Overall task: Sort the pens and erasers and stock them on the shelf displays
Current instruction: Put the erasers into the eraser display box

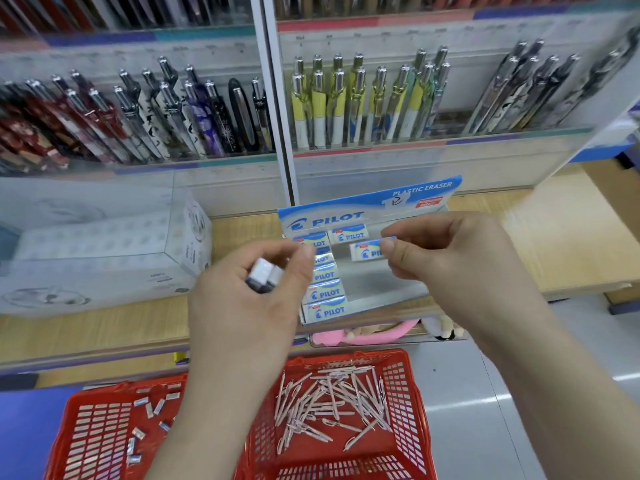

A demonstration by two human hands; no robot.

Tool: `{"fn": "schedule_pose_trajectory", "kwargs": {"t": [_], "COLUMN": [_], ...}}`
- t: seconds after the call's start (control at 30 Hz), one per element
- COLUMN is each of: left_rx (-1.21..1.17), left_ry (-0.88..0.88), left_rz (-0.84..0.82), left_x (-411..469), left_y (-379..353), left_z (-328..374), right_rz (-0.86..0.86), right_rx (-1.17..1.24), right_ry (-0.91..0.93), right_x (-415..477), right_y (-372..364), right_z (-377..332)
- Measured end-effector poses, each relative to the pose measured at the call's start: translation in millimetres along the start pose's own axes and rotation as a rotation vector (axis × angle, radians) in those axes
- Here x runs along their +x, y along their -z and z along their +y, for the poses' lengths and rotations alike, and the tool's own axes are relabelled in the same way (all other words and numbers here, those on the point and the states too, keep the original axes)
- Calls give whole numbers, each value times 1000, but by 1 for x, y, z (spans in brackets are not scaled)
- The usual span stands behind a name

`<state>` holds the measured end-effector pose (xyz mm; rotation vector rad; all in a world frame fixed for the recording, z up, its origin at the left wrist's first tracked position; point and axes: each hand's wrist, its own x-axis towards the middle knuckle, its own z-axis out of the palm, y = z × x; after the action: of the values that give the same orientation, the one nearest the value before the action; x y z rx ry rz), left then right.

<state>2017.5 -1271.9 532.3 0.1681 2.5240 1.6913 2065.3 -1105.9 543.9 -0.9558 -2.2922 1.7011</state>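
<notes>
Task status, judged from the present layout: eraser stocking is partly done and pen stocking has not begun.

Directly below the fingers of both hands stands the red plastic mesh basket (349, 355). Its right side holds a heap of slim pale-pink pens (329, 403). Its left side holds a scatter of small loose white-and-blue erasers (149, 409). None of these is stocked yet.

The left hand (249, 299) is raised above the basket with its back to the viewer. Its fingers are curled round a small stack of sleeved erasers (265, 273), and the thumb and forefinger tips lie close together above the stack.

The right hand (450, 261) is at the same level. Its thumb and forefinger are clamped on the right end of a single white rectangular eraser with a blue printed sleeve (367, 251), which projects leftward from the fingertips.

Just beyond the fingers, the blue-and-white cardboard eraser display tray (346, 214) sits on the pale wooden shelf (519, 237).
- The column of boxed erasers (325, 292) beside the left fingertips is filled.
- The tray floor beneath the right fingertips is bare.

Farther beyond the fingers, clear acrylic racks of upright pens (346, 98) appear well filled. Whether a slot awaits the pink pens cannot be determined.
</notes>
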Motion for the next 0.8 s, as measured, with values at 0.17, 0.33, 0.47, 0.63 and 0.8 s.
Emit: {"fn": "schedule_pose_trajectory", "kwargs": {"t": [0.17,0.33,0.47,0.63,0.8], "left_rx": [81,146,225,289,280], "left_ry": [64,80,30,-10,-23], "left_rz": [46,-11,-63,-85,-83], "left_x": [18,22,22,21,23], "left_y": [-4,-8,-9,-9,-7], "left_z": [-25,-30,-24,-27,-28], "right_rz": [60,74,49,70,61], "right_rx": [-250,-395,-429,-398,-436], "right_ry": [-1,-13,4,-8,12], "right_x": [21,27,30,33,31], "right_y": [-16,-21,-28,-31,-27], "right_z": [13,10,8,11,11]}}
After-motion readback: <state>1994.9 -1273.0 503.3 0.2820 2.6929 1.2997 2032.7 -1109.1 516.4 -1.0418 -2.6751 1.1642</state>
